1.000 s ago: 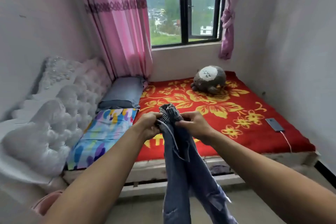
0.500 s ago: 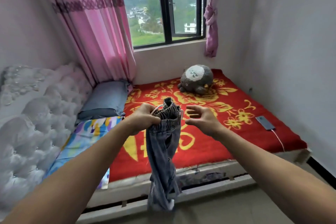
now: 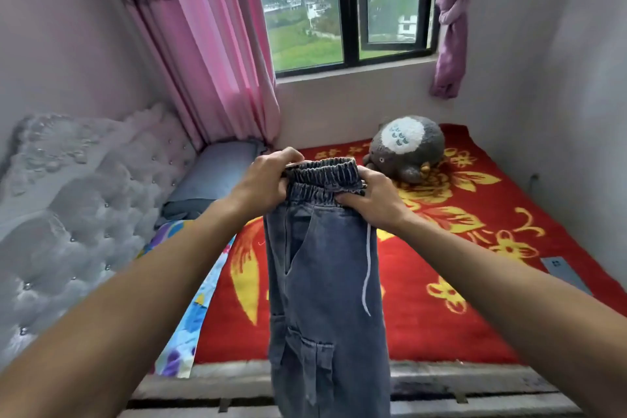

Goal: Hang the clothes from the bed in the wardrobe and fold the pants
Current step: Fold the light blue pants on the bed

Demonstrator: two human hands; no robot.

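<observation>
The left hand (image 3: 264,183) and right hand (image 3: 369,204) each grip an end of the waistband (image 3: 322,176), holding the pants (image 3: 322,275) up before the near edge of the bed (image 3: 441,322). Folding seems barely begun; no other clothes lie on the bed; wardrobe unseen.

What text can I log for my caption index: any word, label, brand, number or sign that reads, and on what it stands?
Nothing here can be read as text.
red blanket: yellow marks along its far edge, too blurred to read.
pants: no label or brand shows.
phone: no marking that can be read.
</observation>
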